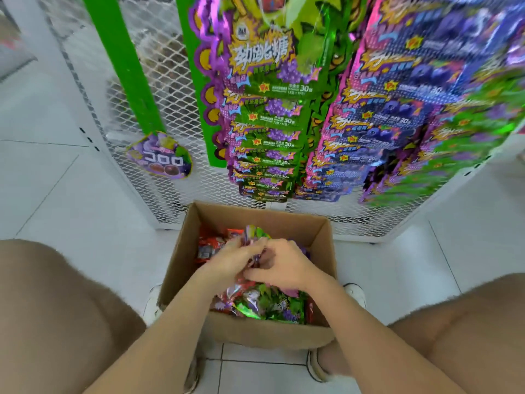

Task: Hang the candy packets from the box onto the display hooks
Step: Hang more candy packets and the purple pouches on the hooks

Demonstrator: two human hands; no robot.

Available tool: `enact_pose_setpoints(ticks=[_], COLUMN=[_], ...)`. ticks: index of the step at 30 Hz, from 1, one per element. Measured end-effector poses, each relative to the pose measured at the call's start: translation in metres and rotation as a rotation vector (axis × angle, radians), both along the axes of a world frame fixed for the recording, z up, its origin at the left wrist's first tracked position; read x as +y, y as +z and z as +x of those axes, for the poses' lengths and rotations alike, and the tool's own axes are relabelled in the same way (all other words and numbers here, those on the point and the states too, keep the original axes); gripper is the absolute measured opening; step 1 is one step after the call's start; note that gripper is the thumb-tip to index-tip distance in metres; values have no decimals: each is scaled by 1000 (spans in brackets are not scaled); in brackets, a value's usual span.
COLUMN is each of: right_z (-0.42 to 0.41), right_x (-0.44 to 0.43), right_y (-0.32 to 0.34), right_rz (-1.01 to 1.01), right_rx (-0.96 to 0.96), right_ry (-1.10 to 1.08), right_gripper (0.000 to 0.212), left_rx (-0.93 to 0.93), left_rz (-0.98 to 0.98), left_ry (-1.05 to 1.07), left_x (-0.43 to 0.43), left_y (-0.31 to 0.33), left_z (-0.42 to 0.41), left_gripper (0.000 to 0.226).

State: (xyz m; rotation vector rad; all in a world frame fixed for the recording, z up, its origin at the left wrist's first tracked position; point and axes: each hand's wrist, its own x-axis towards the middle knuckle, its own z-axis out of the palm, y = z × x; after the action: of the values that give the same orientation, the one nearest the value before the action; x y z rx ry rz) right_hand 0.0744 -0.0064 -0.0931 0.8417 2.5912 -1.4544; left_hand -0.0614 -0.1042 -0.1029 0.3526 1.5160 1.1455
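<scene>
White tiled floor [85,194], a white mesh rack [170,66] standing on it, and the person crouched right in front with a cardboard box [270,334] between their feet. So, what matters here is where the stuff sits relative to the hands.

Both hands are down inside the box, meeting over the middle. The left hand [235,258] and right hand [287,267] have their fingers curled in around the same bundle of packets [252,233], squeezed between them. It's blurry, so I can't tell how many packets that is. The bundle's long axis runs away from the person, with its purple-green end poking out past the fingertips toward the rack. More loose packets [264,304] lie under the wrists at the near side of the box.

The hanging packets [267,120] are up and straight ahead, well above the box, and the hooks themselves are hidden behind them. Neither hand is really nearer. I'd guess the move is a lift up and forward, and the bundle probably needs sorting out first.
</scene>
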Motion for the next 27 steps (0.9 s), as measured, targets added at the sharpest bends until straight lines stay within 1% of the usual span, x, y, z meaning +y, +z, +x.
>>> enact_pose_setpoints(ticks=[1, 2, 3, 5, 6, 7, 9, 11, 12, 13, 14, 15, 16, 17, 18, 19, 20, 22, 23, 24, 25, 26, 27], right_z=[-1, -1, -3, -4, -5, -7, -13, -19, -23, -25, -27, -29, -32, -36, -42, -47, -53, -64, -70, -77, -84, -91, -98], right_x=[0, 3, 9, 17, 19, 19, 17, 14, 12, 7, 3, -2, -5, -10, -10, -11, -11, -11, -10, -9, -8, -7, -4], right_y=[12, 22, 30, 50, 59, 71, 91, 106, 111, 120, 127, 135, 141, 151, 156, 163, 168, 180, 184, 188, 192, 193, 194], right_rz=[-24, 2, 87, 249, 273, 255, 142, 55, 25, 24, 31, 58, 90, 129, 168, 180, 175, 136, 114, 99, 102, 106, 115], right_rx=[2, 21, 46, 139, 168, 166, 151, 179, 207, 229, 275, 323, 373, 416, 461, 487, 515, 543, 541, 549, 553, 560, 558], right_ry=[-2, -48, -138, -327, -353, -326, -190, -106, -91, -80, -59, -42, -19, -24, -37, -50, -63, -57, -65, -76, -106, -120, -113], right_gripper=[32, 40, 37, 22, 24, 29, 33, 34, 28, 15, 12, 24, 32, 34, 34, 33, 31, 30, 22, 9, 8, 12, 13], left_rx=[0, 11, 28, 96, 132, 169, 251, 299, 312, 332, 355, 386, 421, 454, 474, 492, 519, 598, 677, 782, 894, 992, 1063], left_rz=[41, 66, 69, 88, 109, 137, 179, 211, 218, 224, 236, 243, 245, 251, 266, 279, 285, 268, 254, 224, 189, 163, 147], left_ry=[8, -7, -15, -54, -79, -93, -147, -161, -162, -160, -183, -212, -216, -207, -193, -171, -140, 34, 171, 307, 410, 470, 491], left_x=[-6, -12, -18, -30, -35, -38, -41, -44, -45, -47, -47, -48, -48, -49, -50, -51, -51, -51, -50, -48, -44, -39, -33], left_y=[9, 20, 30, 48, 61, 70, 92, 113, 122, 130, 138, 149, 157, 169, 180, 194, 205, 219, 222, 220, 218, 213, 209], left_z=[-9, -17, -26, -41, -44, -48, -48, -48, -49, -51, -53, -55, -60, -64, -70, -76, -85, -108, -122, -136, -147, -157, -164], left_gripper=[26, 17, 17, 15, 15, 21, 33, 26, 26, 32, 37, 37, 27, 14, 6, 4, 8, 26, 27, 29, 32, 36, 41])
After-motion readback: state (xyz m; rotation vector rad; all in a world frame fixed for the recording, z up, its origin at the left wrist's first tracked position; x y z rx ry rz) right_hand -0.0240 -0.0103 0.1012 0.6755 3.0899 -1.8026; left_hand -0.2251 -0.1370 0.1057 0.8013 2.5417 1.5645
